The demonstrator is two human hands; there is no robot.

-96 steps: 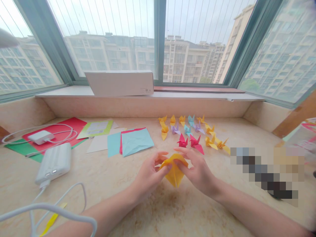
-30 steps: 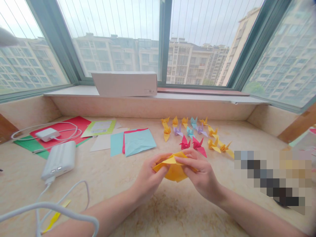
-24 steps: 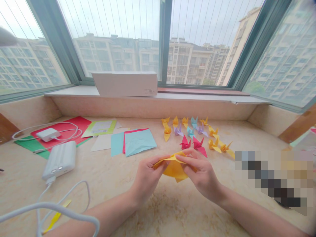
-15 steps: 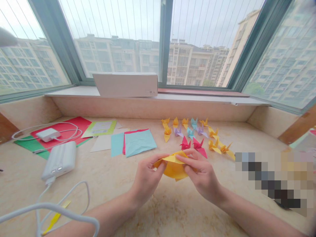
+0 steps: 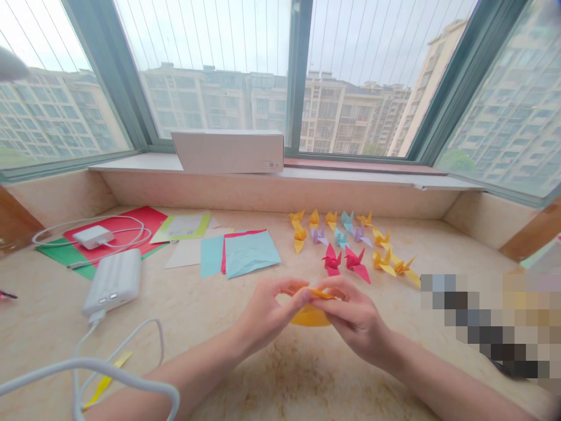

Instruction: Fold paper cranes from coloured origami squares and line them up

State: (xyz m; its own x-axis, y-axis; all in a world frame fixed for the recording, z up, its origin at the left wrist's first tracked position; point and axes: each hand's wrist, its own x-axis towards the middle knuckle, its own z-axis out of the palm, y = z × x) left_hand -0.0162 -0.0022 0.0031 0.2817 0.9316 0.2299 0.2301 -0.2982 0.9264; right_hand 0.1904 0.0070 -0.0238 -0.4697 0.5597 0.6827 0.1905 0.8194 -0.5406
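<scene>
The left hand [image 5: 272, 307] and the right hand [image 5: 357, 313] both grip one folded piece of yellow paper [image 5: 310, 319], thumbs and fingers pinched along its upper edge. It sits low in the middle of the view, between the hands, its curved lower part hanging toward the person. Bare stone countertop [image 5: 302, 380] spreads between the forearms, giving room on the near side. Beyond the fingertips a narrower strip of stone leads to two red paper cranes [image 5: 332, 260], near the right hand but apart from it. Past them, yellow, blue and purple cranes stand in loose rows toward the back wall [image 5: 272, 192]. A light blue sheet [image 5: 253, 254] lies just beyond the left hand, its near edge angled. Farther left is a white power bank [image 5: 113, 278]; its thick white cable [image 5: 87, 365] loops in front of the left forearm, the tightest spot.

Most of the yellow paper is covered by the fingers, so its folds are hard to read. Several fingertips are hidden too. A pixelated patch masks whatever lies at right. A small dark object [image 5: 7, 295] is cut off by the left border.
</scene>
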